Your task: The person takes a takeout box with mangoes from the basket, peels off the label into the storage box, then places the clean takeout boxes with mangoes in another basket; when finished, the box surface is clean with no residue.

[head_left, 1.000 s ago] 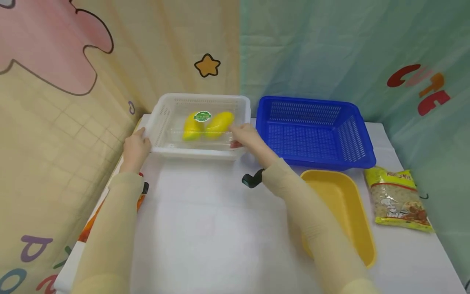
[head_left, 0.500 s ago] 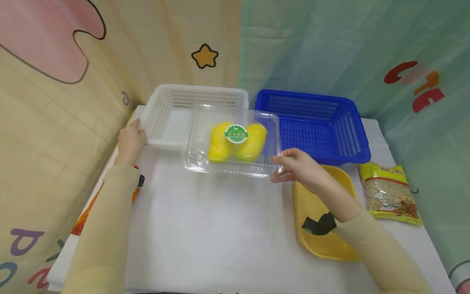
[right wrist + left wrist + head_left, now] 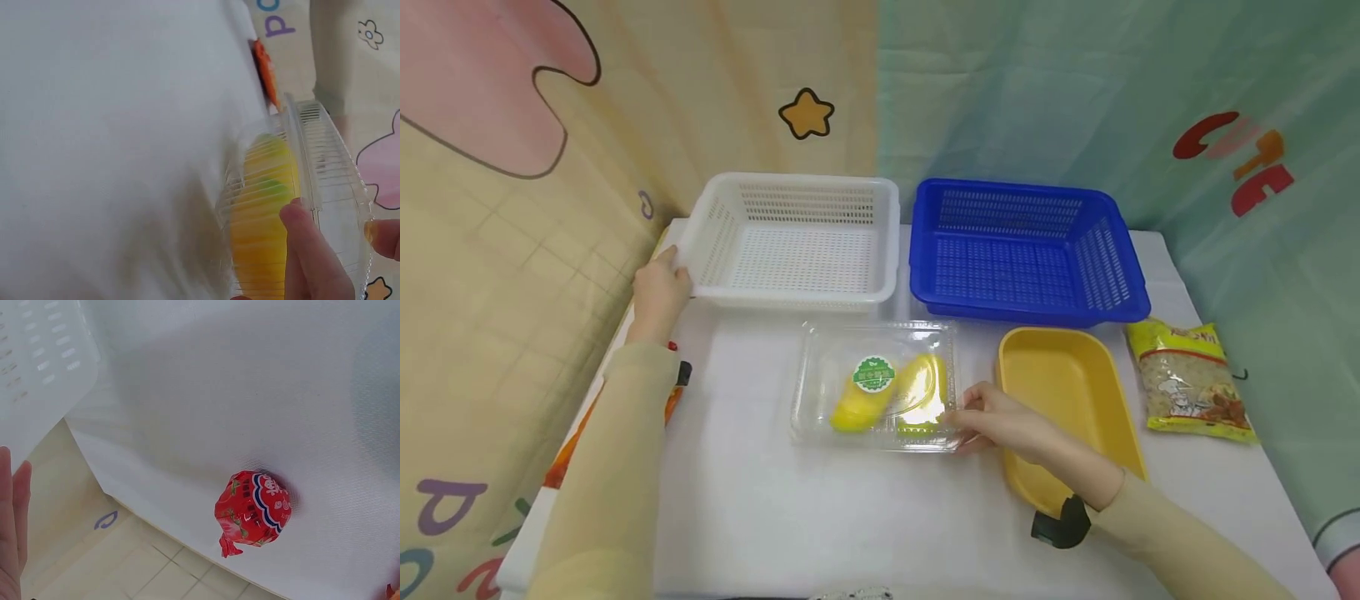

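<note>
Clamshell (image 3: 875, 387) has cleared white basket rim (image 3: 786, 295).

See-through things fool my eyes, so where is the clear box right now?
In the head view, the clear box is near the middle, held by the right hand, left of the yellow tray.

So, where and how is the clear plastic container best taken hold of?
Probably by the right short edge of the clear plastic container, coming from the person's right: the thin projecting rim should suit a pinch, and the right hand grips that end.
</note>
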Action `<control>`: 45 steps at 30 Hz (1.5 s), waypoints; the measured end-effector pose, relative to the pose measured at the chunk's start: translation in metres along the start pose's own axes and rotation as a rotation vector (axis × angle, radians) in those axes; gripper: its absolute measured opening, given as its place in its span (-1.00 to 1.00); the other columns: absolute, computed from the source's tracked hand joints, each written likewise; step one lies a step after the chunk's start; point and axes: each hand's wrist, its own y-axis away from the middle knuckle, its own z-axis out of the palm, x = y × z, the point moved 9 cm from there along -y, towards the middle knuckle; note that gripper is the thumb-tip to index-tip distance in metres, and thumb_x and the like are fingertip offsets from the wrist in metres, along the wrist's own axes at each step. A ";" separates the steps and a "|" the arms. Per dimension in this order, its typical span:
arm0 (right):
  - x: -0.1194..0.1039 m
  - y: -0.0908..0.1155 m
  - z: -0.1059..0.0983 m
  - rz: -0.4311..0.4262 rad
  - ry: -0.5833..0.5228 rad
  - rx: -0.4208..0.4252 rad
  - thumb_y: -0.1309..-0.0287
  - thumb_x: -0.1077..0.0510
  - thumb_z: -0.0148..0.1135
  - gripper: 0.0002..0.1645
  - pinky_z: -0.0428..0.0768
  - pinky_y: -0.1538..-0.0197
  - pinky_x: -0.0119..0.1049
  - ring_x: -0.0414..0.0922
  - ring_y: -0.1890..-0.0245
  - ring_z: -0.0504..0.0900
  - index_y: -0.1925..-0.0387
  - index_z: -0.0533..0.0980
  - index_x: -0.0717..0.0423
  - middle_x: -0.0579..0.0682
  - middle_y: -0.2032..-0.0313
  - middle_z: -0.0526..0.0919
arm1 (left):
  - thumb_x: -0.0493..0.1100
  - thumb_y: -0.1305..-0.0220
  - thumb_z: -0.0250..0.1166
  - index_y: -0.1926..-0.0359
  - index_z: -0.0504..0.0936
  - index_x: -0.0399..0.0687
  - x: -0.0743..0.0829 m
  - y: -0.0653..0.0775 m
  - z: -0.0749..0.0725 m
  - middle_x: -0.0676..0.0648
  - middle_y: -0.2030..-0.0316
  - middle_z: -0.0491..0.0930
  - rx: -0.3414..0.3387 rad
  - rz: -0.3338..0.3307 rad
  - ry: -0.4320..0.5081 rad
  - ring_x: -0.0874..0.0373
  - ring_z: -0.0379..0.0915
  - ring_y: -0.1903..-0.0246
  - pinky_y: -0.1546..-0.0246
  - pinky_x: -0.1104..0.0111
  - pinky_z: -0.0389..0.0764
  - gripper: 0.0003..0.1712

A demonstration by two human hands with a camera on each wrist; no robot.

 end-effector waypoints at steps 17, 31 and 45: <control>0.019 -0.015 0.013 0.067 0.008 -0.031 -0.31 0.03 0.24 -0.36 0.71 0.02 -0.13 -0.07 0.21 0.72 -0.13 0.20 0.39 0.28 0.03 0.54 | -0.18 -0.45 0.06 -0.30 0.42 -0.31 0.039 0.057 -0.005 -0.39 -0.35 0.28 0.146 0.224 0.131 -0.34 0.13 -0.37 -0.40 -0.16 0.18 -0.52; 0.018 -0.015 0.013 0.040 0.011 -0.053 -0.32 0.01 0.24 -0.34 0.71 0.02 -0.11 -0.06 0.21 0.71 -0.13 0.18 0.39 0.28 0.05 0.55 | -0.06 -0.31 0.31 -0.49 0.18 0.09 0.073 0.185 0.098 -0.27 -0.51 0.00 -0.580 0.294 0.356 -0.33 0.19 -0.37 -0.28 -0.12 0.40 -0.20; -0.009 -0.016 -0.011 -0.065 0.293 0.106 -0.28 -0.04 0.26 -0.21 0.70 0.01 -0.08 0.08 0.04 0.64 -0.26 0.17 0.40 0.37 -0.19 0.42 | -0.01 -0.30 0.32 -0.53 0.03 0.34 0.068 0.190 0.112 -0.27 -0.49 0.08 -0.643 0.225 0.337 -0.38 0.31 -0.30 -0.19 -0.09 0.52 -0.09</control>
